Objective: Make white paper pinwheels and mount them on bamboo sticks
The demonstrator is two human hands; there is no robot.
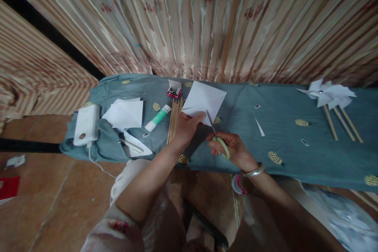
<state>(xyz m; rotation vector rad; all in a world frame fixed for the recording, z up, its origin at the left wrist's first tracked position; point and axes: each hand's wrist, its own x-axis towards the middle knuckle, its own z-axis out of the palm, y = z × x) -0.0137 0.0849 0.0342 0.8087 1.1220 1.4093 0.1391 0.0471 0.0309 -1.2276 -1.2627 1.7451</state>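
My left hand (186,126) pinches the lower corner of a white square sheet of paper (205,100) and holds it up over the blue cloth-covered table (283,141). My right hand (232,149) grips scissors with light green handles (220,141). Their blades (210,121) point up at the paper's lower edge. A silver bangle (254,171) circles my right wrist.
A bundle of wooden sticks (174,120), a green and white glue tube (158,118), a small red box (173,89), white paper pieces (125,114) and a white power bank (86,124) lie at the left. Finished paper pinwheels on sticks (327,96) lie far right. Striped curtains hang behind.
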